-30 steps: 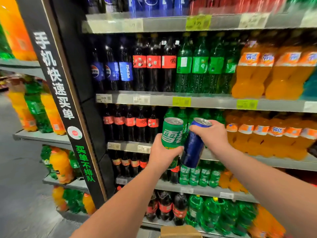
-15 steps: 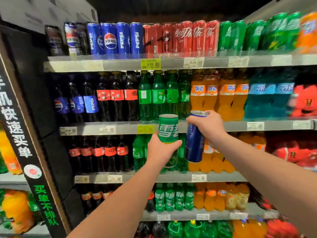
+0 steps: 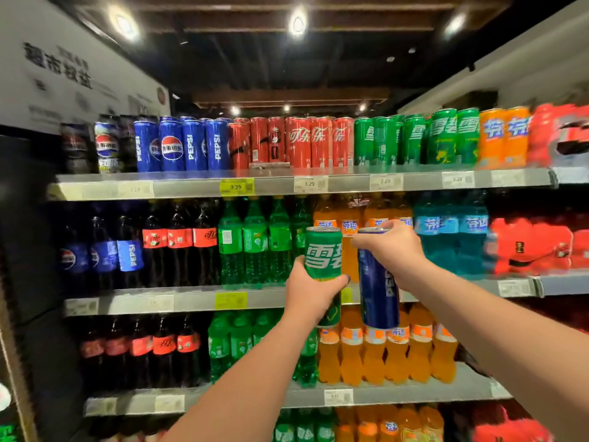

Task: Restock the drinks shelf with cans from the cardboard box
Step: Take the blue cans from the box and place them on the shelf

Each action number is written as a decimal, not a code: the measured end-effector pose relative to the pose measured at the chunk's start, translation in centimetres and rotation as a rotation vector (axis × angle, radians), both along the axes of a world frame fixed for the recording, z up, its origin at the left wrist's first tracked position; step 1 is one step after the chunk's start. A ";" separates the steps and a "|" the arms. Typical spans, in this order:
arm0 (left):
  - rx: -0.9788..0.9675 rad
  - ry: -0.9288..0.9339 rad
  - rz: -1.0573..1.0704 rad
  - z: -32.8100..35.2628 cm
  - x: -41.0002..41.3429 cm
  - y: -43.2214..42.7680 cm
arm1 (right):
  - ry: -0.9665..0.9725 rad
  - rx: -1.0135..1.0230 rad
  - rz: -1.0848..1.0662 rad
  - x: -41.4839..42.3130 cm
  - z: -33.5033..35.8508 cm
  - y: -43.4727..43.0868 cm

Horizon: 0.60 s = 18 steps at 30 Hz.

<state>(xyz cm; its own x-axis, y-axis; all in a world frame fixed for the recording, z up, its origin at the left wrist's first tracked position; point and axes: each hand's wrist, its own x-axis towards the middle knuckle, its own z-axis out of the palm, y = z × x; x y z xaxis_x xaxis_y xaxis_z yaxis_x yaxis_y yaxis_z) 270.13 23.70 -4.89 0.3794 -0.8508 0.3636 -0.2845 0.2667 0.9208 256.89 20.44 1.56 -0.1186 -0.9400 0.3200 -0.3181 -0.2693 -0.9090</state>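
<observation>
Mid-carry: the left hand (image 3: 314, 291) clasps a Sprite can (image 3: 323, 253), the right hand (image 3: 392, 250) a Pepsi can (image 3: 377, 288). Next, probably, both go up onto the can shelf (image 3: 191, 186) above the hands.

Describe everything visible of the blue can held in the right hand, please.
The tall, slim blue metal can bears white PEPSI lettering running along its side. The right hand grips its upper part from above, and a strip of the silver top rim shows just beneath that hand. The can hangs nearly upright in the air, in front of the orange plastic bottles, with its bottom free. Nothing else touches it.
</observation>
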 end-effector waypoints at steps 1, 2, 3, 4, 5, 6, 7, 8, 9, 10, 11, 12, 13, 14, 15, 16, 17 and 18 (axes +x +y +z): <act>-0.008 0.001 0.009 0.5 -0.6 -0.4 | 0.002 -0.011 -0.002 -0.7 0.4 -0.2; -0.017 0.002 0.016 1.1 -1.4 -0.7 | 0.009 -0.019 -0.001 -1.3 0.8 -0.5; -0.022 0.002 0.020 1.6 -2.1 -1.2 | 0.015 -0.021 0.000 -2.0 1.2 -0.7; -0.023 0.001 0.024 2.1 -2.9 -1.6 | 0.022 -0.024 -0.001 -2.6 1.6 -0.9; -0.028 0.000 0.030 2.5 -3.8 -2.1 | 0.030 -0.030 -0.005 -3.3 2.0 -1.2; -0.036 0.002 0.041 2.9 -4.5 -2.6 | 0.035 -0.037 -0.010 -4.0 2.3 -1.4; -0.045 0.003 0.049 3.3 -5.3 -3.3 | 0.038 -0.043 -0.018 -4.8 2.7 -1.7; -0.052 0.001 0.051 3.8 -6.1 -3.9 | 0.041 -0.047 -0.025 -5.6 3.1 -2.1; -0.054 -0.003 0.048 4.4 -6.9 -4.3 | 0.044 -0.056 -0.028 -6.3 3.5 -2.5; -0.057 -0.007 0.044 4.9 -7.7 -4.8 | 0.047 -0.059 -0.032 -7.1 3.9 -2.9; -0.058 -0.006 0.038 5.5 -8.4 -5.4 | 0.051 -0.069 -0.034 -7.9 4.4 -3.3; -0.063 -0.002 0.030 6.1 -9.1 -5.9 | 0.061 -0.068 -0.044 -8.7 4.9 -3.7; -0.061 -0.004 0.014 6.7 -9.7 -6.4 | 0.071 -0.073 -0.054 -9.4 5.3 -4.2; -0.057 -0.016 -0.006 7.4 -10.4 -6.7 | 0.081 -0.078 -0.061 -10.1 5.8 -4.7; -0.054 -0.030 -0.017 8.0 -11.0 -7.3 | 0.089 -0.087 -0.063 -10.7 6.2 -5.2; -0.056 -0.037 -0.022 8.6 -11.5 -8.0 | 0.090 -0.094 -0.068 -11.2 6.6 -5.8; -0.061 -0.036 -0.021 9.2 -12.0 -8.6 | 0.087 -0.100 -0.075 -11.7 7.0 -6.3; -0.071 -0.034 -0.017 9.8 -12.5 -9.3 | 0.078 -0.098 -0.082 -12.1 7.4 -6.9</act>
<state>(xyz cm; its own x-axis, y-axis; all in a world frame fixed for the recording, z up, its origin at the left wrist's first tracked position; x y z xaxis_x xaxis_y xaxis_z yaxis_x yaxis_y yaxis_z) 257.66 14.43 4.87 0.3510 -0.8287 0.4359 -0.3102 0.3363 0.8892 244.83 13.53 8.95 -0.1651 -0.8920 0.4209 -0.4112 -0.3256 -0.8514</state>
